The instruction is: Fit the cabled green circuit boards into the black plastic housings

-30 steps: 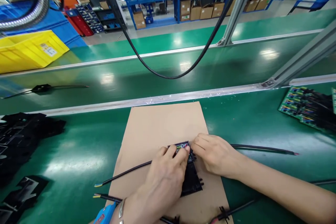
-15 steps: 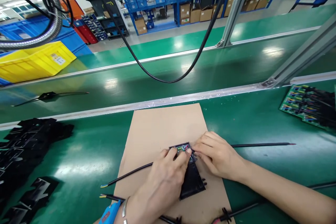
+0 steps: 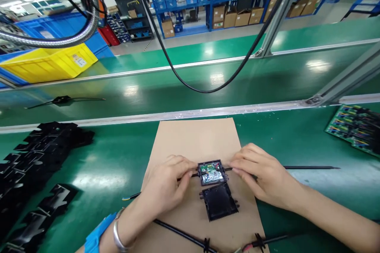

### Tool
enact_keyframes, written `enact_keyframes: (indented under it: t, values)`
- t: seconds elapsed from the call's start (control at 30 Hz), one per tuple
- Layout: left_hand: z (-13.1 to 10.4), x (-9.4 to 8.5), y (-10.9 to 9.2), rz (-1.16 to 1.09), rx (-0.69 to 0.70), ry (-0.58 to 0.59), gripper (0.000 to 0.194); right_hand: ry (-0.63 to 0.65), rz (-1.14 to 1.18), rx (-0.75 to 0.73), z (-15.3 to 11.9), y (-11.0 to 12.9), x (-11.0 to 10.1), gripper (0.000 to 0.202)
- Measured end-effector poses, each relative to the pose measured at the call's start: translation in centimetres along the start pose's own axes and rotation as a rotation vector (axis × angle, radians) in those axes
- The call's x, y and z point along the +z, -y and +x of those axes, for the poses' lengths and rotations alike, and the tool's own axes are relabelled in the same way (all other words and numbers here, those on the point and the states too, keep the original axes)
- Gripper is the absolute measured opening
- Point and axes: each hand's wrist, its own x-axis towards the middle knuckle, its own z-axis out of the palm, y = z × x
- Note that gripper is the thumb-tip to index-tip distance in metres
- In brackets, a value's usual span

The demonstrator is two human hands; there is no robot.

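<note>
A small black plastic case lies unfolded on the cardboard sheet [image 3: 196,138]. Its upper half [image 3: 211,172] holds a green circuit board, and its lid half [image 3: 220,202] lies flat just below. Black cables leave the board half on both sides. My left hand [image 3: 172,182] pinches the left cable [image 3: 194,175] close to the case wall. On the other side, my right hand [image 3: 261,172] has thumb and fingers closed on the right cable [image 3: 228,169], whose far end [image 3: 311,167] runs out over the green bench. A blue band and a metal bracelet are on my left wrist.
Black folded plastic pieces [image 3: 38,158] are piled at left. Several circuit boards with wires [image 3: 353,130] lie at right. More black cables [image 3: 184,234] cross the cardboard's near part. A hanging cable [image 3: 204,90] loops above the metal rail [image 3: 190,115]; a yellow bin [image 3: 53,63] stands back left.
My left hand has moved off the circuit board to the left cable, uncovering the board and lid. My right hand stays at the right cable. The view has shifted slightly.
</note>
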Motion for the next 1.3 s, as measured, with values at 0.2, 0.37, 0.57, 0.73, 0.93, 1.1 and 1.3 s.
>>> enact_keyframes:
  t: [0.2,0.37,0.57,0.73,0.93,1.1,1.3]
  values:
    - [-0.4,1.5,0.6,-0.086,-0.13,0.033,0.013,0.14,-0.153,0.015,1.8,4.2,3.2,0.036]
    - [-0.2,2.4,1.1,-0.107,-0.111,0.005,0.013,0.191,-0.261,0.044,2.7,5.2,5.5,0.041]
    - [-0.2,2.7,1.1,-0.085,-0.114,-0.008,0.011,0.229,-0.158,0.197,3.2,4.5,4.0,0.032]
    - [-0.5,1.8,0.9,-0.051,-0.091,-0.023,0.011,0.225,0.035,0.118,2.8,3.0,1.0,0.033]
    - [-2.5,-0.6,2.1,0.118,-0.068,0.105,0.011,0.151,-0.12,0.253,-2.5,-1.6,-2.0,0.041]
    - [-1.4,-2.3,3.1,0.196,-0.081,0.104,0.008,0.079,-0.249,0.217,-2.8,-4.2,-2.2,0.024]
    - [9.1,-7.4,4.9,0.339,-0.141,-0.148,0.013,-0.068,-0.414,0.24,7.7,-9.2,-8.7,0.024]
